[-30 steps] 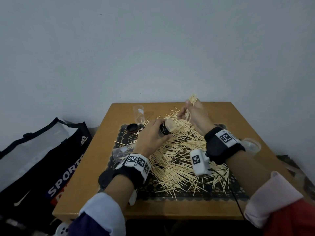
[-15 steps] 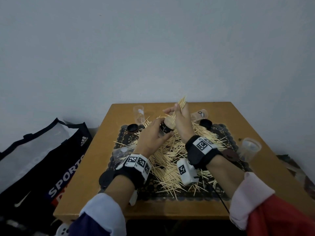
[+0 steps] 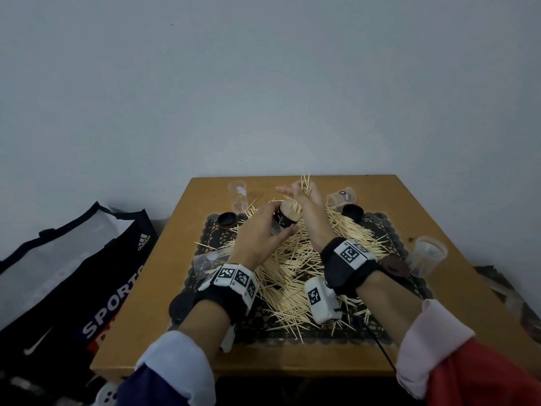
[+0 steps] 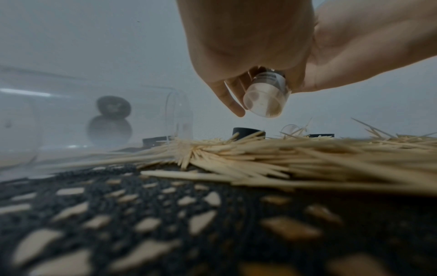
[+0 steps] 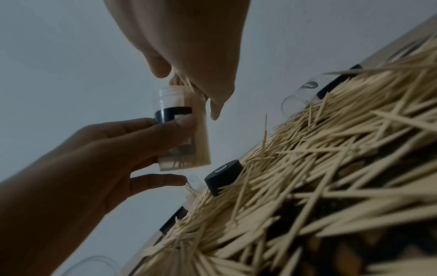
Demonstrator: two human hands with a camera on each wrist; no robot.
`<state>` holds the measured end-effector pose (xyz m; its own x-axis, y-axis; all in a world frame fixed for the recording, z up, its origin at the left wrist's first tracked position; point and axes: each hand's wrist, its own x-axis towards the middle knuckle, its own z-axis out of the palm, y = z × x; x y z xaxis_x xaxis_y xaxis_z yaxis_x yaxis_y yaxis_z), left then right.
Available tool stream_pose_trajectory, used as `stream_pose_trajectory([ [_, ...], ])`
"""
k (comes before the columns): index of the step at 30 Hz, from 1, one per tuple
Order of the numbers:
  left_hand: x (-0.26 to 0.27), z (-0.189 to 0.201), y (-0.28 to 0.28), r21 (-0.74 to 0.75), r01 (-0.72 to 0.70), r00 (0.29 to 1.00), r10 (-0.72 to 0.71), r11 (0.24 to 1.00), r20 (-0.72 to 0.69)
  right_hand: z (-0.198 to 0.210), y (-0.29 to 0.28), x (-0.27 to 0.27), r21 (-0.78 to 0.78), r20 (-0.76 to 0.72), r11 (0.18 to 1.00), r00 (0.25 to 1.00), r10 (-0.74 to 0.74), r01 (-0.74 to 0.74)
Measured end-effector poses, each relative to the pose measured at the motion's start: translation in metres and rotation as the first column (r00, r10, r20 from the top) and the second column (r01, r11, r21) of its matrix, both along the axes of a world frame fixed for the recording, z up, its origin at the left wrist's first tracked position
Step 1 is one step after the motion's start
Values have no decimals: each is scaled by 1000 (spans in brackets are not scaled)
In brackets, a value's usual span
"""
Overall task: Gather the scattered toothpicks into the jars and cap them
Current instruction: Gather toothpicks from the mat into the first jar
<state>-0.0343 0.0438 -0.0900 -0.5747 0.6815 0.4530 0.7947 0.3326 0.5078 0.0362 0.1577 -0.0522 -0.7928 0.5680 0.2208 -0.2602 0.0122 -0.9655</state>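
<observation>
My left hand [image 3: 273,230] grips a clear jar [image 3: 284,219] with a black label band, tilted above the mat and largely filled with toothpicks. The left wrist view shows the jar's base [image 4: 264,97]. In the right wrist view the jar [image 5: 187,128] is held by the left hand's fingers [image 5: 165,128]. My right hand [image 3: 303,199] pinches a bundle of toothpicks [image 3: 306,183] at the jar's mouth, its lower ends inside the rim. A big loose pile of toothpicks [image 3: 292,273] covers the black lace mat [image 3: 222,238].
The wooden table [image 3: 164,288] carries an upright empty jar [image 3: 238,196], a jar lying back right [image 3: 342,197], one at the right edge [image 3: 427,256] and one lying left [image 3: 205,259]. Black caps [image 3: 227,221] [image 3: 352,212] and a brown cap [image 3: 395,265] lie around. A sports bag [image 3: 73,273] stands at the left.
My right hand carried the toothpick bundle leftward from above the pile to the jar's mouth. The left hand tipped the jar more upright to meet it.
</observation>
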Motion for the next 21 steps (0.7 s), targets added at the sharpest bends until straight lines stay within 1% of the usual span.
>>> stream_pose_trajectory([
  [4,-2,-2,0,-2,-7,1000,7,1000,-1,-1,0,-1,-17,11,999,999,-30,30],
  [11,-2,-1,0,-9,-25,999,25,1000,-24,-8,2,-4,14,14,999,999,-40,40],
  [13,-2,-1,1,-3,-30,999,30,1000,-37,-10,4,-4,1,24,999,999,-37,37],
  [21,-2,0,1,10,-42,997,43,999,-59,-15,13,4,-114,55,991,995,77,-71],
])
